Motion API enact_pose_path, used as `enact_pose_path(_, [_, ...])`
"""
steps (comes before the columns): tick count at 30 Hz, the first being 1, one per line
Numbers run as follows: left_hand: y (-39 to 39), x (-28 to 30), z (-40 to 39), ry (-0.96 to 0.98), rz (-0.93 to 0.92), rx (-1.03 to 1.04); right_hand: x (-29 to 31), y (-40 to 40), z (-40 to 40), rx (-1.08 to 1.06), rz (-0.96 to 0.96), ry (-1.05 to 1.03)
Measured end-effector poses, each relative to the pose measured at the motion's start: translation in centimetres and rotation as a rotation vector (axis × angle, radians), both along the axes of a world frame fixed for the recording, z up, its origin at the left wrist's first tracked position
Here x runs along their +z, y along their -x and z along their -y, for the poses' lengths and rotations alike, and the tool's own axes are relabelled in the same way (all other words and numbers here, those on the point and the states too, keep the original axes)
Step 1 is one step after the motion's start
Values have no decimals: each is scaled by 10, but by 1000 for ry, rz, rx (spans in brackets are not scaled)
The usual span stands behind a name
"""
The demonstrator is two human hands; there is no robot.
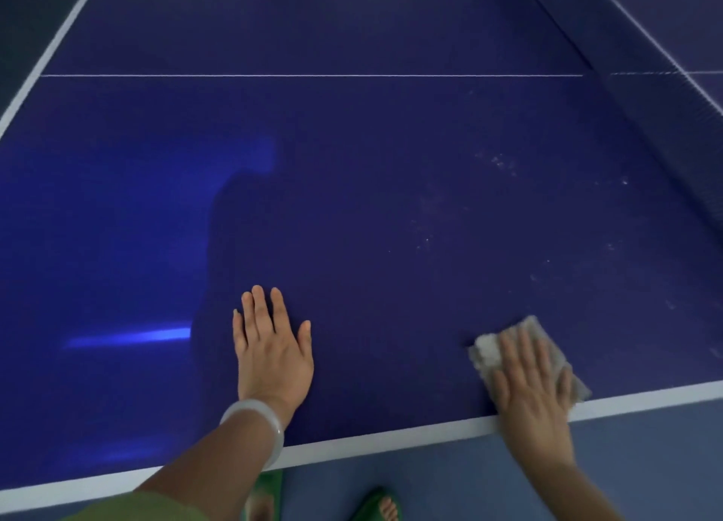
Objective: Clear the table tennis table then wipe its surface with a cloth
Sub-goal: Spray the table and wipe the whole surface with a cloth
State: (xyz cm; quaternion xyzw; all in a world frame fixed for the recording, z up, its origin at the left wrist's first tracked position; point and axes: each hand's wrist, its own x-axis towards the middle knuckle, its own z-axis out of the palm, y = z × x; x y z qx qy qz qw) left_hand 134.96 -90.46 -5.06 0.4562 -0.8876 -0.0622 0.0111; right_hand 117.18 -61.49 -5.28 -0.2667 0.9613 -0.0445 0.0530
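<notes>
Tabletop: a dark blue, matt table tennis tabletop [352, 207] with white edge lines fills most of the frame; a thin white centre line is seen across the upper part, and pale glare is reflected at the lower left.
Left hand: the left hand [272, 348] is laid flat at lower centre-left, fingers [258, 305] straight and slightly spread, nothing held; a pale translucent bangle [256, 426] is worn at the wrist.
Dusty patch: faint whitish specks and smears [497, 164] are seen at centre right, so this part is judged not yet wiped.
Cloth: a small, pale grey-beige, crumpled cloth [489, 348] is found at the lower right, just inside the near white edge line, lying on the tabletop.
Right hand: the right hand [534, 391] is pressed on top of the cloth, fingers [520, 348] extended over it; motion blur is shown, and it cannot be told whether an edge is pinched.
Handling: the cloth is judged soft, light and limp, likely to bunch or slip on the smooth surface; it is best held flat under the palm with even downward pressure, the folds being kept beneath the fingers.
Net: a dark net [641, 90] with a white top band is seen running along the upper right.
Floor: grey-blue floor [645, 462] and green sandals [375, 505] are visible at the bottom.
</notes>
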Motion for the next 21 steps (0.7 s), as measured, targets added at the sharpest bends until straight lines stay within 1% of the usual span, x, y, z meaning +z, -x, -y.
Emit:
enact_pose_path(2, [0, 0, -1, 2, 4, 4, 2, -3, 11, -255, 37, 39])
enact_pose_path(3, [0, 1, -1, 4, 7, 6, 4, -13, 27, -308, 29, 35])
enact_pose_path(4, [0, 1, -1, 5, 9, 6, 6, -25, 46, -279, -3, 53])
enact_pose_path(5, [0, 1, -1, 4, 9, 7, 6, -41, 65, -175, -26, 71])
enact_pose_path(6, [0, 1, -1, 3, 7, 9, 6, -57, 80, -2, -46, 72])
enact_pose_path(8, [-1, 1, 0, 2, -3, 8, 5, -82, 91, 428, -98, 32])
enact_pose_path(9, [-1, 1, 0, 2, -6, 7, 7, -78, 88, 573, -91, 25])
enact_pose_path(10, [0, 1, 0, 3, -10, 6, 6, -65, 80, 642, -94, 29])
enact_pose_path(11, [-1, 1, 0, 4, -14, 7, 0, -48, 66, 632, -110, 6])
enact_pose_path(12, [-1, 1, 0, 4, -16, 8, -5, -31, 50, 551, -118, -34])
enact_pose_path(13, [-1, 1, 0, 5, -17, 8, -9, -13, 30, 398, -113, -53])
enact_pose_path(15, [-1, 1, -1, 11, -18, 4, -8, 17, 0, -20, -56, -8])
enact_pose_path(16, [-1, 0, -1, 12, -16, 5, -4, 22, -3, -194, -11, 22])
enact_pose_path(17, [0, 0, -1, 13, -13, 5, -2, 19, 3, -323, 18, 36])
enact_pose_path(18, [0, 0, -1, 15, -10, 5, 1, 10, 16, -384, 24, 48])
enact_pose_path(19, [0, -1, -1, 20, -8, 6, 5, -3, 33, -353, -10, 61])
enact_pose_path(20, [0, -1, -1, 23, -6, 6, 5, -18, 52, -259, -66, 80])
enact_pose_path(21, [0, -1, -1, 23, -5, 6, 3, -35, 72, -115, -92, 79])
